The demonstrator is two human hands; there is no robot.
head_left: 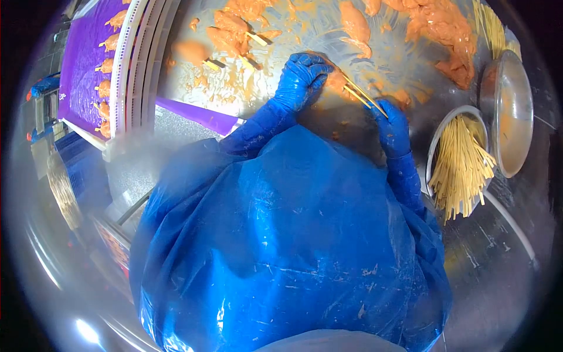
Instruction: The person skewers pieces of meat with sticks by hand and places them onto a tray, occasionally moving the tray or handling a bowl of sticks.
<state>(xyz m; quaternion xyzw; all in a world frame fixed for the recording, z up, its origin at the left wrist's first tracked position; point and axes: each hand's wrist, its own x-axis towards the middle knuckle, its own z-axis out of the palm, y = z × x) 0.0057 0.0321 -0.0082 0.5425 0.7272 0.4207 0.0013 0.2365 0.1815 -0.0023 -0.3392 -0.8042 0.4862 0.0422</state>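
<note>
My left hand (303, 79), in a blue glove, is closed on a piece of orange marinated meat (335, 82) at the middle of the metal table (270, 111). Wooden skewers (362, 94) run from that meat down to the right. At their lower end my gloved right hand (393, 126) is closed round them. Skewered meat pieces (230, 40) lie beyond my left hand, with short stick ends showing. Loose meat (355, 28) and a larger heap of it (446, 35) lie at the back and right.
A metal container of skewers (460, 164) stands right of my right hand, beside a metal bowl (515, 117). More sticks (492, 29) lie at the back right. At left, white stacked trays (138, 64) border a purple sheet (82, 70) with a row of skewered meat.
</note>
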